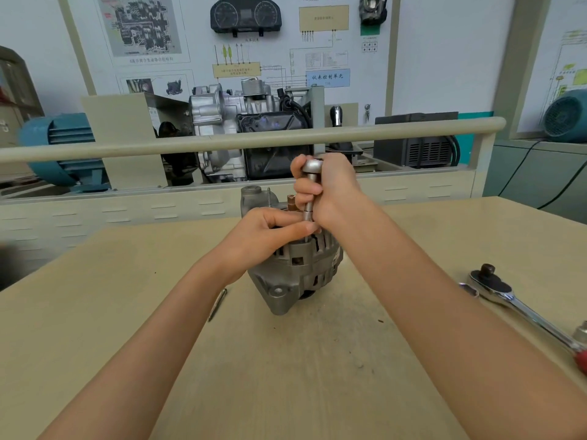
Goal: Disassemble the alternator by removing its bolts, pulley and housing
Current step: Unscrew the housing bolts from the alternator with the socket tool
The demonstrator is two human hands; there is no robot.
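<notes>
A loose bolt (218, 304) lies on the beige counter (111, 312) at about 8 o'clock from the alternator (295, 268), just beside the left forearm. The alternator stands upright near the middle of the counter, its grey ribbed housing facing the camera and a threaded mounting ear at its 6 o'clock. The left hand (266, 231) rests on top of the alternator, fingers curled, its thumb and fingertips pinching the lower end of a socket extension (308, 198) that stands upright over the top of the housing. At 12 o'clock from the housing a thin stud and a copper-coloured terminal stick up behind the left hand. The right hand (327, 188) grips the upper part of the extension, fingers wrapped round the shaft and its rounded chrome head showing above the fist. What the tool's tip sits on is hidden by the hands. Well apart at 3 o'clock, a chrome ratchet wrench (514, 303) lies on the counter with its head toward the alternator and its red grip at the frame's right edge; a small socket (581, 331) stands just beside the handle.
</notes>
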